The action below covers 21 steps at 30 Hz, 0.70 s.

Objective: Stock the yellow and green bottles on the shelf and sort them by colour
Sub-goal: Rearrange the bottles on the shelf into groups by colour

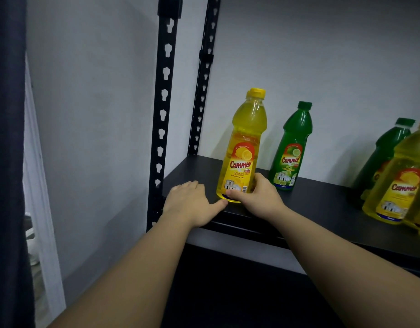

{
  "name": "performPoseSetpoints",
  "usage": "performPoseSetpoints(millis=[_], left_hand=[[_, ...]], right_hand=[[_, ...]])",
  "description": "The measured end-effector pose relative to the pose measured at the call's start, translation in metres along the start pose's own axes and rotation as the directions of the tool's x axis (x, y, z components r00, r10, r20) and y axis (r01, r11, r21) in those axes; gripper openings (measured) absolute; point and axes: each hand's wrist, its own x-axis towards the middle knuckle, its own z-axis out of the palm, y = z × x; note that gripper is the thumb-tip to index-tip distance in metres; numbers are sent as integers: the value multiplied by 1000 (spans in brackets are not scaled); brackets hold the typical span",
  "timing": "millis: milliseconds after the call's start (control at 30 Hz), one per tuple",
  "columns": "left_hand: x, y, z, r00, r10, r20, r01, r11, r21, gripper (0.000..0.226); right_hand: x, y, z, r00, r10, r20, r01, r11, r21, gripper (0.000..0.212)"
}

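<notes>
The right hand (256, 197) holds the full lemon dishwashing bottle (242, 147) low at its base; the left hand (190, 200) lies flat at nine o'clock. Judged heavy, slick: grasp mid-body.

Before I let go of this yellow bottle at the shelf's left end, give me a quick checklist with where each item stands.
1. Yellow bottle upright on the shelf: ok.
2. Base fully on the board: cannot tell; it sits close to the front edge and the right hand hides part of it.
3. Right hand has a grip low on the bottle: ok.
4. Left hand clear of the bottle: ok, it lies flat on the shelf beside it, thumb near the base.
5. Gap to the green bottle: ok, they stand apart.
6. Sorting by colour: not ok; at the right edge a green bottle and a yellow one stand mixed.
</notes>
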Motion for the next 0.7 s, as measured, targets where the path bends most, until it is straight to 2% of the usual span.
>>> performPoseSetpoints(millis=[700], left_hand=[[0,0,-1,1000,-11,-2,11,1000,5,100]], right_hand=[[-2,-4,-1,1000,8,14,-7,998,-61,72]])
